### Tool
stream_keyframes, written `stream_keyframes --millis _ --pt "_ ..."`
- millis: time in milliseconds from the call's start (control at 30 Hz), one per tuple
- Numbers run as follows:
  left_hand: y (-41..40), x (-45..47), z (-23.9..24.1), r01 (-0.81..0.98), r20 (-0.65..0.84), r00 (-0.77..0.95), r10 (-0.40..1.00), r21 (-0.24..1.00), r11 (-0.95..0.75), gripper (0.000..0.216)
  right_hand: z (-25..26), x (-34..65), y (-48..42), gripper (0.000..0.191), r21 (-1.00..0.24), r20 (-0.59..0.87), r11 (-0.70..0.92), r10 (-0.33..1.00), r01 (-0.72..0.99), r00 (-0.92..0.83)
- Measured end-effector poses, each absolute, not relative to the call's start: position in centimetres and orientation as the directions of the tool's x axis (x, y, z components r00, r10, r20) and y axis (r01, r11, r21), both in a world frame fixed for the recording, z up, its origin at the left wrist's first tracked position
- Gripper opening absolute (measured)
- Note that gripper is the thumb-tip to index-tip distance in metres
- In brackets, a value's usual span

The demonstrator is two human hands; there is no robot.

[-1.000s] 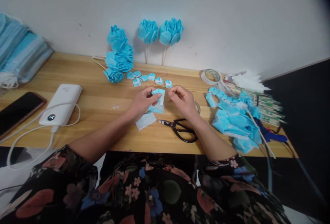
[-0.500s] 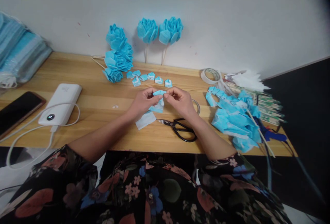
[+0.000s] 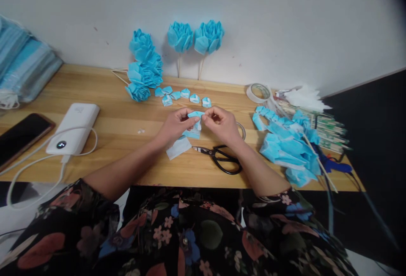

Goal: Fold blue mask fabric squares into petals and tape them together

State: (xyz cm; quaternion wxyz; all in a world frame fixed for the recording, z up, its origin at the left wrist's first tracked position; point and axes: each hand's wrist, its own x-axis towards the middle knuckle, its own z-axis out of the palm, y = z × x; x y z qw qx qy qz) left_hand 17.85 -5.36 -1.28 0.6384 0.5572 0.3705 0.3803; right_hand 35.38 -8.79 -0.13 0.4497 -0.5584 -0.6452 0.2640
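A small folded blue fabric petal (image 3: 196,114) is pinched between both hands over the table. My left hand (image 3: 178,124) is closed on its left side with thumb and fingers. My right hand (image 3: 222,124) grips the right end in a closed pinch. Below them lie blue and white cut pieces (image 3: 179,147), partly hidden by my left hand. Black-handled scissors (image 3: 218,157) rest beneath my right wrist. Beyond the hands, several folded petals (image 3: 194,98) lie in a loose row.
Blue fabric flowers on sticks (image 3: 180,37) stand by the wall; others lie at left. A tape roll (image 3: 258,93), blue fabric (image 3: 285,149) and a blue glue gun (image 3: 336,166) are at right. Left are a power bank (image 3: 74,125), a phone (image 3: 25,138) and stacked masks (image 3: 28,64).
The view has shifted very slightly. Both hands keep the same pinch on the petal, with hardly any visible movement.
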Motion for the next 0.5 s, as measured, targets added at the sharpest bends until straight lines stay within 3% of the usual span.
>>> stream_keyframes --millis 500 --pt "-5.09 18.07 -1.01 -0.134 -0.125 0.430 0.894 0.971 0.200 0.010 0.13 35.60 -8.98 0.021 -0.864 0.282 0.242 0.959 0.442 0.025"
